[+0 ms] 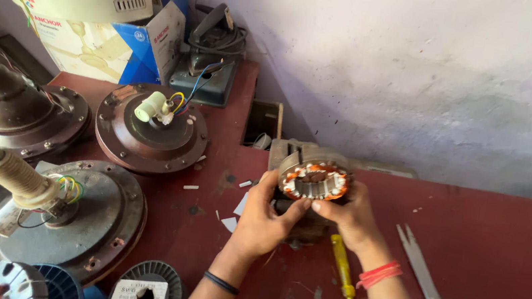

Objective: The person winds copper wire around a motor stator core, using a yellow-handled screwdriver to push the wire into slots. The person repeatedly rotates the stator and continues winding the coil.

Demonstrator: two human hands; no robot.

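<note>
Both forearms rise from the bottom edge and meet near the middle. The left hand (262,220) is palm-down, wrist slightly bent, a dark band around it; its fingers curl upward and the thumb stretches right toward the other hand. The right hand (354,214) mirrors it, fingers curled in a grip, thumb pointing left, red bands at the wrist.

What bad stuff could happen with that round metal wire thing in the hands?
Both hands, left hand and right hand, hold the round stator up above the red table; it might slip and dent its copper windings. The scissors and yellow screwdriver lie close by the right arm, so an elbow could knock them off.
</note>
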